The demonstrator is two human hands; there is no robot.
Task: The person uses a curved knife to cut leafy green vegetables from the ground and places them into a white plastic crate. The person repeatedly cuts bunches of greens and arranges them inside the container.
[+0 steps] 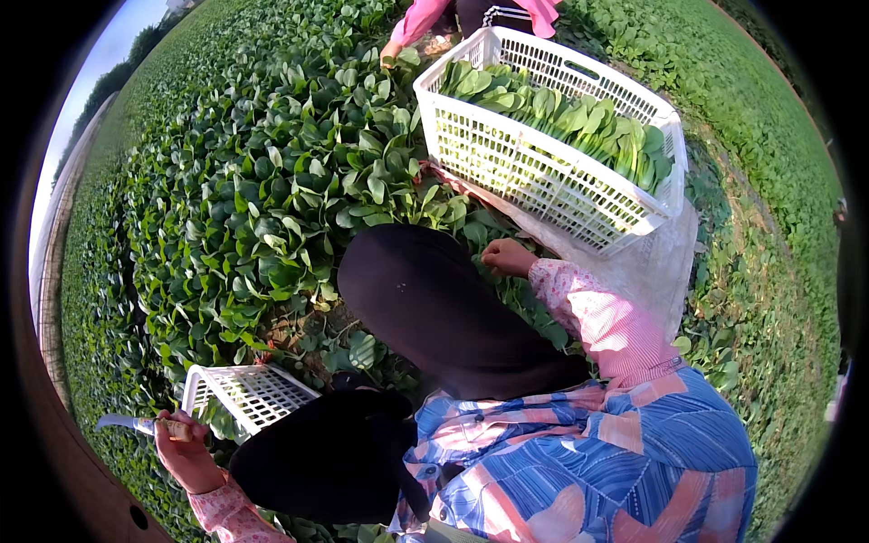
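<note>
My left hand (185,456) is closed around the pale handle of a curved knife (125,421), its blade pointing out to the left. Beside it, a white plastic crate (261,394) is partly hidden behind my dark-clad knee, with some green leaves inside. My right hand (509,258) is curled beyond my other knee, and nothing shows in its fingers. It is near the low leafy greens and below a large white plastic crate (536,159). Rows of cut leafy greens with pale stems (577,119) lie in this large crate.
Dense leafy green plants (265,176) grow ahead and to the left. A pale sheet (658,271) lies under the large crate. At the top, another person in pink sleeves (422,20) reaches into the plants beside that crate. Trampled, sparse growth (740,298) covers the ground at right.
</note>
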